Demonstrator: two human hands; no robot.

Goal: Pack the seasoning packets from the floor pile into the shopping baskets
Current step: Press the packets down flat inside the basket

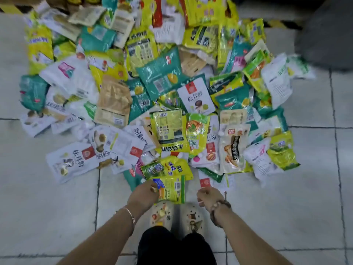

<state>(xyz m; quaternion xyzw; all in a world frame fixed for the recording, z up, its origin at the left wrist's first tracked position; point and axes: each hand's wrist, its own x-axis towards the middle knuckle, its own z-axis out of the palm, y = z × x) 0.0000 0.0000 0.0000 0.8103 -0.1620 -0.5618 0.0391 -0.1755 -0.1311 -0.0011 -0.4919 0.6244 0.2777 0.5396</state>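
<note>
A big pile of seasoning packets [152,79], yellow, green, white and tan, covers the tiled floor ahead of me. At its near edge lies a yellow-green packet [172,189] with its printed back up. My left hand [145,194] pinches the left edge of that packet. Just right of it, my right hand [207,195] hovers with loosely curled fingers and holds nothing. No shopping basket is in view.
My two feet in pale clogs [177,217] stand just below the held packet. A white packet with a red square [205,181] lies near my right hand. A dark grey object [324,31] sits at the upper right. Yellow-black floor tape [277,23] runs behind the pile.
</note>
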